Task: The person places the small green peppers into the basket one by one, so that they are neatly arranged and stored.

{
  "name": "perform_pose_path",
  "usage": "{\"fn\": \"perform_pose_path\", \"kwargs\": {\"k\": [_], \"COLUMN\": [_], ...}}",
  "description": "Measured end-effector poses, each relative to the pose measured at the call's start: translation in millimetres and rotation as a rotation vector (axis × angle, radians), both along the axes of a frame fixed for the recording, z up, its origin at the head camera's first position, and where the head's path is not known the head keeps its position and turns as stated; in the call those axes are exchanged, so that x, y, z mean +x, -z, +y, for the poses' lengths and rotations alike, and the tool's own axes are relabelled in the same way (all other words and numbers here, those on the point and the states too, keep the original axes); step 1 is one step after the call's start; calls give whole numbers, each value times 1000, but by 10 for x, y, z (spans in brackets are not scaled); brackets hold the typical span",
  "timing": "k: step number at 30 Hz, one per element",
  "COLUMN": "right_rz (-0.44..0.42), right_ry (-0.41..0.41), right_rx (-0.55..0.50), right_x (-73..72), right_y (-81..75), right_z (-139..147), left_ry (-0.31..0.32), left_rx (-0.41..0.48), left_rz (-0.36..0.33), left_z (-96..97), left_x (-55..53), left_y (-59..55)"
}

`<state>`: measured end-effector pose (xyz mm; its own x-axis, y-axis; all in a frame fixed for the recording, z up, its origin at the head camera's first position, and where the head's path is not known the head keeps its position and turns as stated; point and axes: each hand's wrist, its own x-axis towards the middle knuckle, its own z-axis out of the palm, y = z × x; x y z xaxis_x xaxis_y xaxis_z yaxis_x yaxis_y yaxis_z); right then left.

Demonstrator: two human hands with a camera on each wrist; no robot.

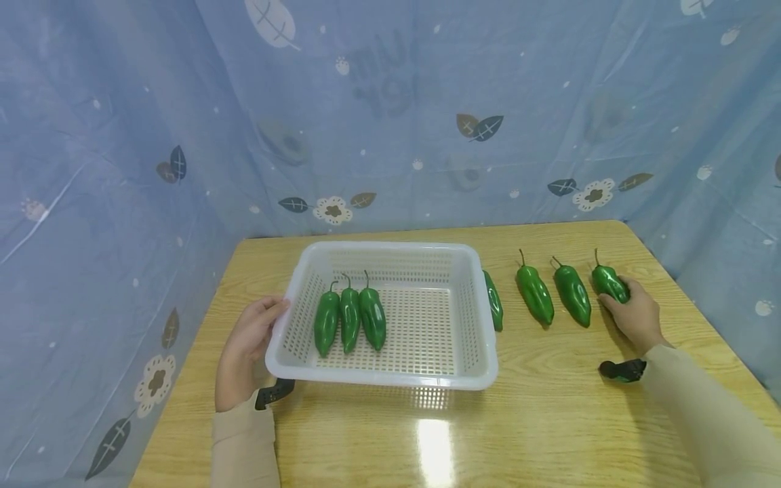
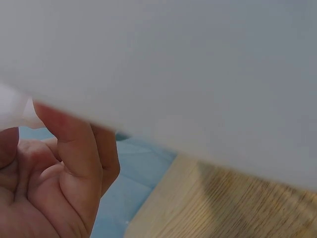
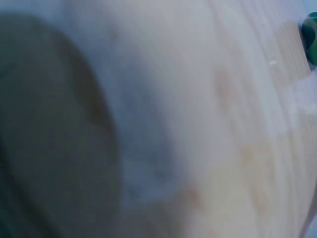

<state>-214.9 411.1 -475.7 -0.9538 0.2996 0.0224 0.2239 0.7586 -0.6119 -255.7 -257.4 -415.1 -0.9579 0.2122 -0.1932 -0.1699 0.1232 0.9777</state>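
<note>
A white plastic basket (image 1: 390, 381) with meshed walls stands left of centre on the table. My left hand (image 1: 255, 330) grips its left rim; in the left wrist view, the fingers (image 2: 79, 163) curl up against the pale rim. Three green peppers (image 1: 350, 318) lie side by side in its left half, stems pointing away. Over to the right, my right hand (image 1: 636, 315) holds the lower end of a green pepper (image 1: 607, 279), thumb on one side and fingers on the other. The right wrist view is mostly blurred.
Left of the held pepper lie a green pepper (image 1: 572, 295) and another green pepper (image 1: 535, 295). One more pepper (image 1: 493, 301) is partly hidden behind the basket's right wall. A blue patterned curtain (image 1: 390, 135) hangs behind the wooden table (image 1: 537, 407) and along its sides.
</note>
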Motion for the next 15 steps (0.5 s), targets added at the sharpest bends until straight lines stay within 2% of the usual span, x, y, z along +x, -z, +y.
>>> {"fn": "perform_pose_path", "kwargs": {"k": [9, 15], "right_rz": [7, -14], "right_ry": [64, 103], "right_rx": [-27, -110], "right_x": [-21, -54], "right_y": [-112, -181], "right_z": [-142, -269], "left_ry": [-3, -7], "left_rx": [-21, -31], "left_rz": [18, 13], "left_z": [-18, -9], "left_x": [8, 5], "left_y": [34, 17]}}
